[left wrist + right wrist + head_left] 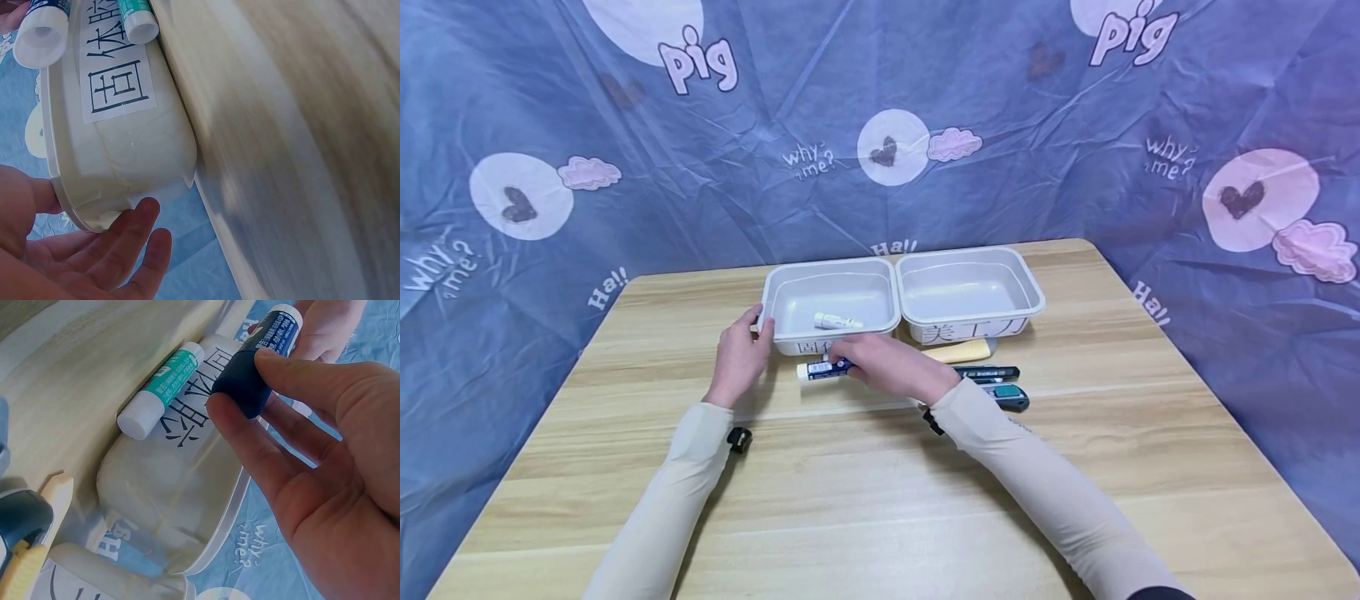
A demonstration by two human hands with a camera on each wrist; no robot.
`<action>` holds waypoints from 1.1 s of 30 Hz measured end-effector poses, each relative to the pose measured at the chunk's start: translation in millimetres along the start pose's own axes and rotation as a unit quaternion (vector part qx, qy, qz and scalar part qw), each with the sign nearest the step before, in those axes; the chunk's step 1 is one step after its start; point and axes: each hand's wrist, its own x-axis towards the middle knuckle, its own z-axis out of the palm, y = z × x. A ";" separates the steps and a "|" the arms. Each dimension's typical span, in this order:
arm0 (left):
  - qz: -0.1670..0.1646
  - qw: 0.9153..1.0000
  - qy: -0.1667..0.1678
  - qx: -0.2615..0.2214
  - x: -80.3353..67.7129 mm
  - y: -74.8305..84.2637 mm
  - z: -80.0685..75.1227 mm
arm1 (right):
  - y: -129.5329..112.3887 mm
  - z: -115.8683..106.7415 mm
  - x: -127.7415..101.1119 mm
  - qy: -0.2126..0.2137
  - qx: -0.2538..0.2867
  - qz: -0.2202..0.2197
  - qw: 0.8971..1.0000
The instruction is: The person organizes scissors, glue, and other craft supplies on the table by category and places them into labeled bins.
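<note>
My right hand (891,365) pinches a dark blue glue stick (275,339) between thumb and fingers, in front of the left white plastic tub (797,283). Its white end points left in the head view. A green-and-white glue stick (169,381) lies against that tub's labelled front, mostly hidden by my right hand in the head view. Inside the tub rests a white glue stick (838,322). At the tub's left end my left hand (741,357) holds the corner, thumb at the rim (56,181) and fingers along the outer wall.
A second white tub (973,298) with a printed label adjoins on the right. Before it lie a yellow-handled cutter (966,351), a dark slim cutter (996,372) and a teal-and-dark utility knife (1009,396). A blue printed cloth (760,192) hangs behind the wooden table (850,500).
</note>
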 end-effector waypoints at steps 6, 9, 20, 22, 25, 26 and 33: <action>0.001 1.000 0.001 -0.004 0.8 0.2 -0.6 | 0.3 -0.7 0.9 0.005 -0.001 -0.007 1.000; 0.000 1.000 0.002 -0.005 1.0 0.4 -0.9 | 0.7 -0.6 1.7 0.010 0.001 -0.013 1.000; -0.002 1.000 -0.002 -0.003 1.1 -0.4 -0.3 | -1.3 -2.9 0.8 0.005 0.001 0.002 1.000; -0.003 1.000 -0.002 -0.002 1.1 -0.6 -0.3 | -1.7 -3.3 1.0 0.006 0.001 0.004 1.000; -0.002 1.000 -0.001 -0.001 0.9 -0.5 -0.4 | -1.8 -4.2 1.1 0.008 0.004 0.008 1.000; -0.002 1.000 -0.001 -0.001 0.8 -0.5 -0.5 | -2.0 -4.7 1.0 0.008 0.005 0.011 1.000; -0.001 1.000 0.003 0.001 1.2 -1.6 0.6 | -2.0 -6.9 0.1 0.011 0.003 0.018 1.000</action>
